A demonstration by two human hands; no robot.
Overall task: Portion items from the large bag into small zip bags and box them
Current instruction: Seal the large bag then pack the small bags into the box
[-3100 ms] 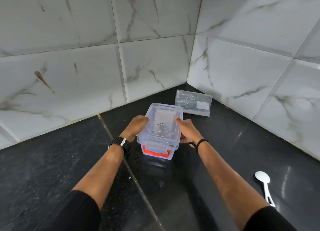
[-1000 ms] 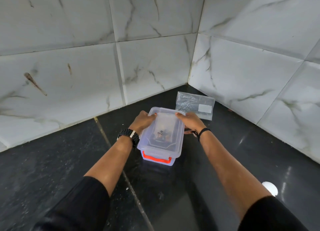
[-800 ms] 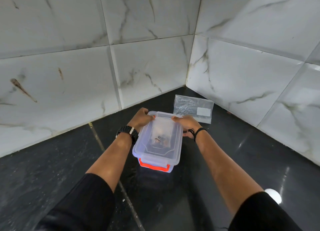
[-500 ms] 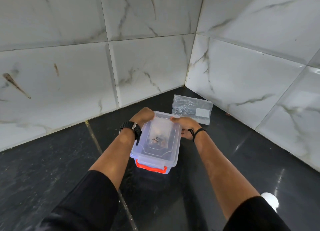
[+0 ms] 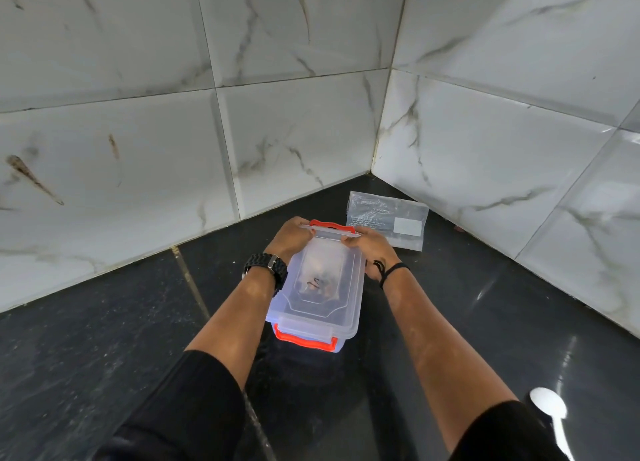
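Hands are working at the far end of the box (image 5: 320, 291), which is sitting on the dark counter (image 5: 104, 349) in front of me, near the corner of the tiled walls (image 5: 138, 149). My left hand (image 5: 290, 237) is gripping the far left corner of the lid (image 5: 323, 280), with the fingers curled around the edge. My right hand (image 5: 370, 249) is gripping the far right corner of the same lid, and its fingertips are pressing on the top edge. Between my two hands the far red latch (image 5: 327, 224) is standing up above the lid. The near red latch (image 5: 304, 339) is lying down against the front wall of the box.

The box is clear plastic and the lid is lying on it. Through the lid I am seeing some small dark and brownish things inside, but I cannot tell exactly what they are.

Just behind the box, to the right, a clear plastic bag (image 5: 386, 223) with a white label is lying flat on the counter, close to the right wall. It is near my right hand but not touching it.

I am wearing a black watch (image 5: 266, 265) on the left wrist and a thin black band (image 5: 393, 270) on the right wrist. A white spoon (image 5: 550, 412) is lying at the bottom right, well apart from the box.
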